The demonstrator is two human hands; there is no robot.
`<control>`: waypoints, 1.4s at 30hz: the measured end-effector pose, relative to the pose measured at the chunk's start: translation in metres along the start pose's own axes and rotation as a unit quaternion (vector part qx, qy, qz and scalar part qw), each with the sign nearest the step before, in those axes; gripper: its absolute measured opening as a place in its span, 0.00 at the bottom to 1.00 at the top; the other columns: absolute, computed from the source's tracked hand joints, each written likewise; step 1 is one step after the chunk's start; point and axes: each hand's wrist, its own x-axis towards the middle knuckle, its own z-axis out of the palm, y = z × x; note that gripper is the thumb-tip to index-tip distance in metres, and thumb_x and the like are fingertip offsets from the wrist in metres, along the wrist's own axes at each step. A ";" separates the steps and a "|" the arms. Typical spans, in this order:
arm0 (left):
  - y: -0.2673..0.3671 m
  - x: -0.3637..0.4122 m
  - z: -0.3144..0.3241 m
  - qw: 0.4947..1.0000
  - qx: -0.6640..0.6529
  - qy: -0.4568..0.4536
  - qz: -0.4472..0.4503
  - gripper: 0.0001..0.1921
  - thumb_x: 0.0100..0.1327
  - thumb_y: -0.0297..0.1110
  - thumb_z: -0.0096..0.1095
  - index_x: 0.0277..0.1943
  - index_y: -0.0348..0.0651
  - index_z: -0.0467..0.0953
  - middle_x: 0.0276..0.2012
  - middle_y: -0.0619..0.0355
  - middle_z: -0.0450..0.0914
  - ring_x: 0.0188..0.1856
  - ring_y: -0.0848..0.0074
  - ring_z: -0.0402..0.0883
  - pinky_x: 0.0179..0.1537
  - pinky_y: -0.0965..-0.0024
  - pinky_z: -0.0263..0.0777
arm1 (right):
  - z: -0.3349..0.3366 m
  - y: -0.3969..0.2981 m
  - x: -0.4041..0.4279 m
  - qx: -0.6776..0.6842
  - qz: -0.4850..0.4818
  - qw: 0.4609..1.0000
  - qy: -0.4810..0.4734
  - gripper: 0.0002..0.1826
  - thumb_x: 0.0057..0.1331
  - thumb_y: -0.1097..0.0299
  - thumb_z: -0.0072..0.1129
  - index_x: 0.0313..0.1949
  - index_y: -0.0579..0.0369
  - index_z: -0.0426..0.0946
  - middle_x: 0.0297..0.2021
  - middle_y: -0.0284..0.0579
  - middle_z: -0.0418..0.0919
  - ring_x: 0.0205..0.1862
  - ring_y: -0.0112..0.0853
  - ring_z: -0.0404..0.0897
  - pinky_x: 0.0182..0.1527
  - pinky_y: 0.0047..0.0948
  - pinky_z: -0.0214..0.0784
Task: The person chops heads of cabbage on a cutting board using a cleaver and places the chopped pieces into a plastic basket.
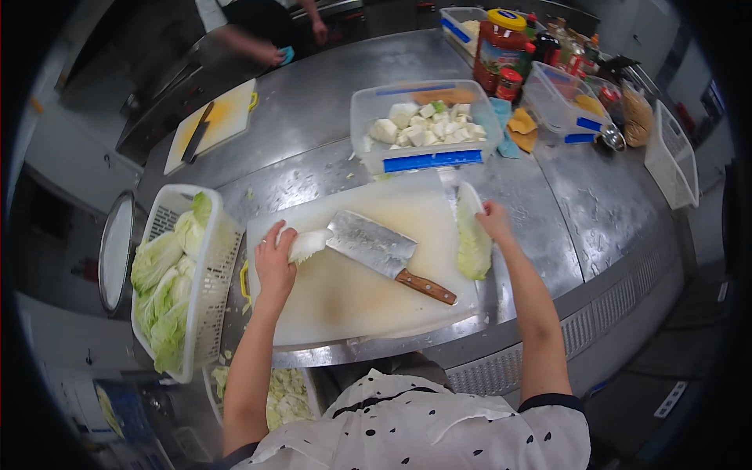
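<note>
My left hand [276, 258] holds a short white piece of cabbage stem [308, 244] over the left part of a white cutting board [364, 305]. A cleaver [373, 242] with a wooden handle lies flat on the board between my hands, its handle pointing to the lower right. With my right hand [496, 222] I grip the edge of a long cabbage leaf [472, 235] at the board's right edge. A white slotted basket [216, 282] of cabbage heads [167, 288] stands left of the board.
Beyond the board is a clear plastic tub [432, 160] of white chunks [435, 126]. Another board [232, 126] with a dark knife [197, 134] lies at the far left. Jars and bottles [502, 53] stand far right. A bin of chopped cabbage [288, 399] sits below the edge. A co-worker [258, 29] stands across the table.
</note>
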 end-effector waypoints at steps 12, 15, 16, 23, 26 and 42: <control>0.008 -0.162 0.023 0.994 -0.048 -0.083 -0.051 0.24 0.47 0.26 0.54 0.51 0.53 0.72 0.56 0.57 0.68 0.64 0.58 0.59 0.63 0.51 0.47 | 0.051 -0.229 -0.124 0.263 -0.590 0.763 -0.028 0.08 0.51 0.76 0.57 0.30 0.51 0.69 0.38 0.43 0.75 0.43 0.41 0.73 0.47 0.35 0.66; -0.002 -0.186 0.015 0.971 -0.162 -0.063 -0.165 0.21 0.47 0.28 0.55 0.48 0.49 0.72 0.55 0.53 0.68 0.63 0.57 0.59 0.62 0.50 0.48 | 0.122 -0.263 -0.157 0.251 -0.545 0.747 -0.287 0.05 0.56 0.72 0.53 0.33 0.51 0.70 0.45 0.43 0.74 0.50 0.40 0.72 0.51 0.34 0.67; -0.008 -0.199 0.019 0.970 -0.160 -0.058 -0.171 0.21 0.47 0.28 0.55 0.48 0.49 0.72 0.55 0.53 0.68 0.63 0.57 0.59 0.62 0.50 0.48 | 0.144 -0.261 -0.151 0.251 -0.549 0.742 -0.293 0.05 0.56 0.72 0.53 0.33 0.51 0.70 0.45 0.43 0.74 0.50 0.40 0.72 0.51 0.34 0.67; -0.019 -0.153 -0.005 0.985 -0.076 0.019 -0.155 0.27 0.48 0.35 0.64 0.55 0.54 0.70 0.58 0.49 0.65 0.64 0.56 0.58 0.61 0.46 0.50 | 0.163 -0.242 -0.116 -0.056 -0.744 0.573 -0.338 0.21 0.55 0.80 0.49 0.50 0.47 0.69 0.56 0.42 0.68 0.58 0.42 0.68 0.55 0.34 0.66; -0.034 -0.136 0.011 0.987 -0.066 -0.086 -0.119 0.28 0.50 0.44 0.66 0.57 0.62 0.71 0.62 0.56 0.62 0.65 0.57 0.56 0.64 0.44 0.44 | 0.102 -0.245 -0.136 -0.083 -0.621 0.719 -0.301 0.25 0.55 0.84 0.46 0.52 0.49 0.69 0.55 0.45 0.68 0.57 0.44 0.68 0.54 0.36 0.66; -0.060 -0.179 0.043 0.991 -0.061 0.035 -0.117 0.18 0.51 0.41 0.66 0.47 0.54 0.77 0.47 0.57 0.72 0.59 0.62 0.65 0.58 0.52 0.55 | 0.020 -0.165 -0.196 -0.032 -0.234 0.942 -0.240 0.19 0.61 0.74 0.51 0.52 0.58 0.61 0.25 0.51 0.75 0.26 0.48 0.75 0.30 0.39 0.66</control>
